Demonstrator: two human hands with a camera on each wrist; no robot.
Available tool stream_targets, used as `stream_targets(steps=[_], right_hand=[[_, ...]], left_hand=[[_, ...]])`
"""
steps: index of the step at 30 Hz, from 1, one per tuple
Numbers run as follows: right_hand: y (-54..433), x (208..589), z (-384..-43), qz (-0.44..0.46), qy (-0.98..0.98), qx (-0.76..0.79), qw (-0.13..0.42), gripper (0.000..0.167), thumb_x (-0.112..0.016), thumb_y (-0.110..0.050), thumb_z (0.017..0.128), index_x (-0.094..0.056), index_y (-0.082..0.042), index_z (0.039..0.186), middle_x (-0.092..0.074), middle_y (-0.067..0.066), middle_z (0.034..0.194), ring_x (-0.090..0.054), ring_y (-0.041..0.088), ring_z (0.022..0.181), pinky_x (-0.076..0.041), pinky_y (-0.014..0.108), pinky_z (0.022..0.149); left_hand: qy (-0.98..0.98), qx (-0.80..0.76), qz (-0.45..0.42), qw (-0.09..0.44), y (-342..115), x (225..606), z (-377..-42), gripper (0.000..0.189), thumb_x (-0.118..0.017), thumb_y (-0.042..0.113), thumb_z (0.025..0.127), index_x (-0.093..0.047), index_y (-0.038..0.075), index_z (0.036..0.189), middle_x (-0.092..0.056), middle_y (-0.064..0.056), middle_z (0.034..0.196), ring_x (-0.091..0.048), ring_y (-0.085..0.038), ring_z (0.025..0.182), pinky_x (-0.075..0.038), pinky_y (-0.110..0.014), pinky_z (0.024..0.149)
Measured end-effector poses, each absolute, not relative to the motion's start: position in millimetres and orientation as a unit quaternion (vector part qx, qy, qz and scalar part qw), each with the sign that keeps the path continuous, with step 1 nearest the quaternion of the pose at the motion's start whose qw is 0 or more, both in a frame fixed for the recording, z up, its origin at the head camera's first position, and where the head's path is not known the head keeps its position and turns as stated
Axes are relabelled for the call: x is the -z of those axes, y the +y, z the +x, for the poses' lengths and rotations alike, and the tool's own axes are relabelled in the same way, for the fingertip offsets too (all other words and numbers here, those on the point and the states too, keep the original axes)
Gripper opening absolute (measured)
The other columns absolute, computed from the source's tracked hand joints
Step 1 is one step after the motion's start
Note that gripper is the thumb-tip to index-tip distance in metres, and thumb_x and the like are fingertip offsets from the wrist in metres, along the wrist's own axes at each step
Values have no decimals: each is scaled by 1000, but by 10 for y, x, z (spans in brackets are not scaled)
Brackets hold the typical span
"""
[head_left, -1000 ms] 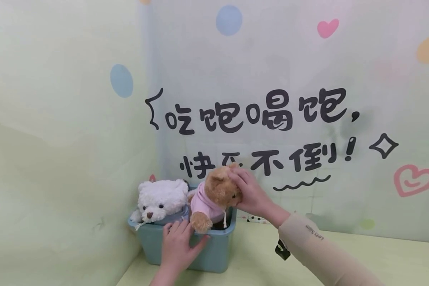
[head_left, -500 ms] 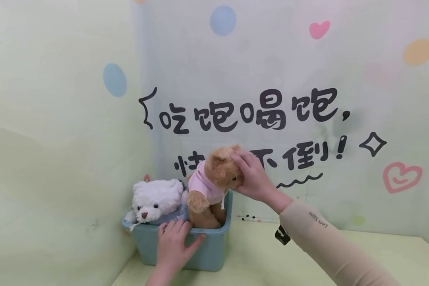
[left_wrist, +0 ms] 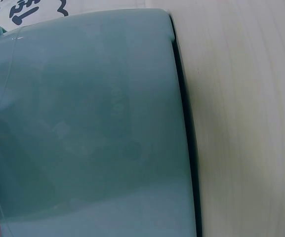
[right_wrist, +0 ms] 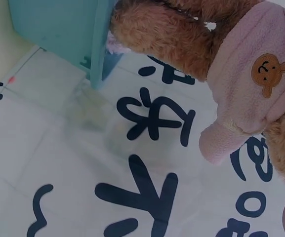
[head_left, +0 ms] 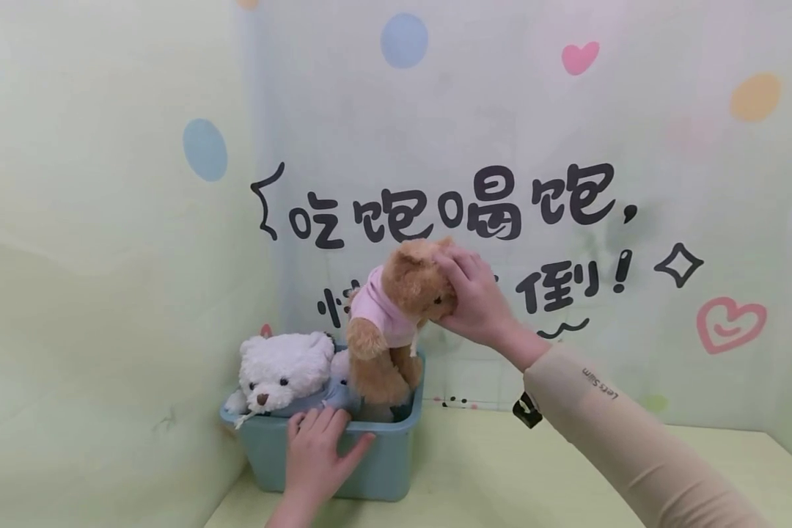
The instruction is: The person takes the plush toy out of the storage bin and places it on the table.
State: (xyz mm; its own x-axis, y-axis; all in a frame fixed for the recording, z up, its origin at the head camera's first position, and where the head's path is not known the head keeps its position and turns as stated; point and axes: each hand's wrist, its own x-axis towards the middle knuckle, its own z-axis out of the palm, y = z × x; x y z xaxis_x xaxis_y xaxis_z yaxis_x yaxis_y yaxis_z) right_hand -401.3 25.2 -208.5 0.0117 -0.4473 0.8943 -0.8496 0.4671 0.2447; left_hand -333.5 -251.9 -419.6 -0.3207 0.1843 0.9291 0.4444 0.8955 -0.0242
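Note:
In the head view my right hand [head_left: 478, 297] grips the head of a brown teddy bear [head_left: 372, 363] in a pink hoodie. The bear hangs over a blue-green plastic bin [head_left: 383, 462], its feet about level with the rim. The right wrist view shows the pink hoodie [right_wrist: 246, 89] with a small bear patch, and the legs beside the bin wall [right_wrist: 58, 34]. My left hand [head_left: 317, 455] holds the bin's front rim, fingers over the edge and thumb outside. A white teddy bear [head_left: 287, 370] in blue sits in the bin's left half.
Something pale with a dark eye [head_left: 341, 370] shows behind the white bear, mostly hidden. The bin stands on a pale table [head_left: 534, 469], close to the left wall [head_left: 105, 293]. Behind it hangs a printed backdrop [head_left: 633, 110] with black lettering.
My right hand has lifted the brown teddy bear upward, so its legs now show above the bin's rim. My left hand stays on the rim. The head view has shifted slightly.

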Motion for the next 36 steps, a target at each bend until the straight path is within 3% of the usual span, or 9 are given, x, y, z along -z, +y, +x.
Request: stream_targets(steps=[15,27,36], right_hand=[[724,1877,-3971,442,-709,-130,535,91,-90,-14,50,-45,-8,130,-50,19,121,-46,42,115,-36,59,93],[1042,1851,-3934,396,-745,-87,530,91,-88,-21,52,-44,-10,131,-51,18,116,-47,39,107,-38,58,84],[1364,1833,-3884,347,-799,-58,488,91,-89,-22,54,-43,-12,132,-50,16,113,-45,39,108,-35,57,89]], left_hand=[[-797,115,-202,558,-2476,4223,-3425,48,-53,65,88,-53,18,77,-49,4,70,-51,-23,69,-33,-50,78],[-805,114,-197,549,-2518,4241,-3399,50,-51,66,88,-56,17,80,-52,2,71,-52,-25,70,-32,-50,79],[-804,112,-199,549,-2536,4241,-3417,51,-50,66,89,-55,16,79,-50,2,70,-51,-25,70,-32,-50,79]])
